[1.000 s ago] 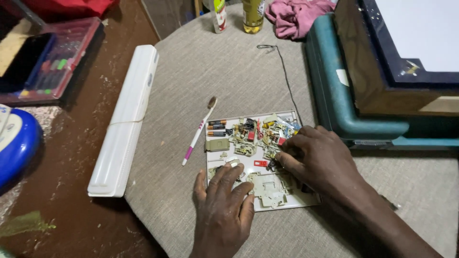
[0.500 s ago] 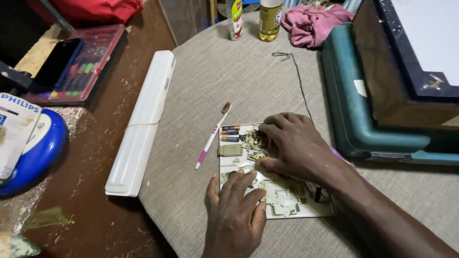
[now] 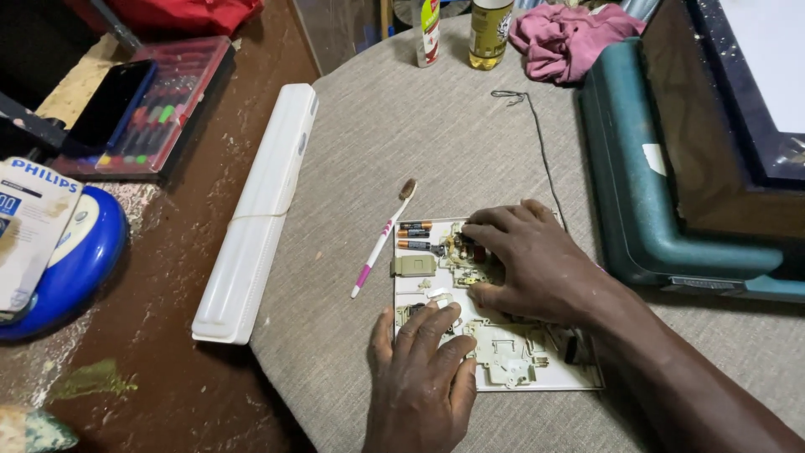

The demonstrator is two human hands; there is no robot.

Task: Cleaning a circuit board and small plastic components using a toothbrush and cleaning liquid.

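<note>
Head view: an opened white device panel [image 3: 537, 369] lies flat on the grey cloth-covered table [image 3: 436, 143].
Left hand [image 3: 423, 377]: open, fingers spread, pressing the panel's near edge.
Right hand [image 3: 537, 260]: curled over the circuit board [image 3: 457, 252]; whether it pinches anything, I cannot tell.
Doing it well: keep the panel pinned flat, work gently with fingertips.
Nearby: toothbrush [image 3: 381, 239] just left of the panel.

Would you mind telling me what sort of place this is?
Probably a small home repair bench: an opened circuit board lies under both hands, a case of screwdrivers sits on the worn brown table, and a toothbrush lies beside the board.
</note>
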